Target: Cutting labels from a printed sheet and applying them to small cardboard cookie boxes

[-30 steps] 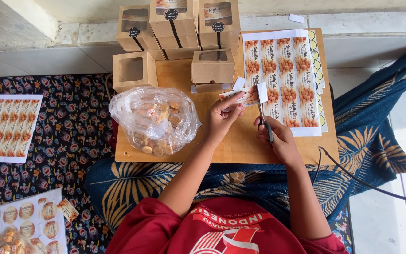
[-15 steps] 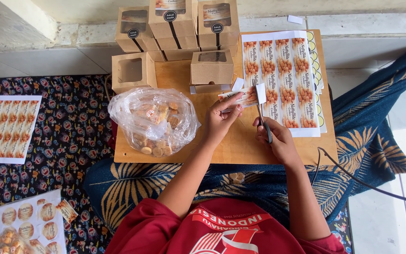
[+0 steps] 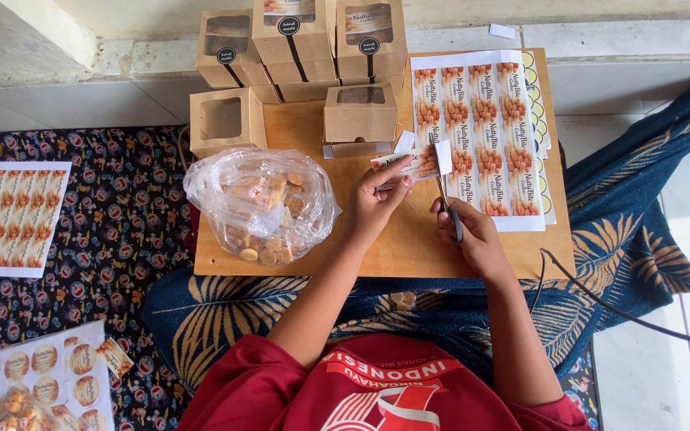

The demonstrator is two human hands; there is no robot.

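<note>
My left hand (image 3: pixel 375 201) pinches a narrow printed label strip (image 3: pixel 409 162) over the wooden board (image 3: pixel 409 247). My right hand (image 3: pixel 473 233) grips scissors (image 3: pixel 447 203), whose blades reach up to the strip's right end, where a small white flap stands up. A large sheet of the same orange-and-white labels (image 3: pixel 481 132) lies flat on the board just to the right of the scissors. A small brown windowed box (image 3: pixel 359 118) sits directly above my left hand.
A clear plastic bag of cookies (image 3: pixel 263 206) rests on the board's left part. Several brown windowed boxes (image 3: pixel 297 40) stand at the back, one (image 3: pixel 225 121) empty. More label sheets (image 3: pixel 19 215) and round stickers (image 3: pixel 49 371) lie on the patterned mat. A dark cable (image 3: pixel 624 315) runs right.
The strip has been drawn slightly left and the scissors have shifted a little along its right end. Otherwise both hands stay in place.
</note>
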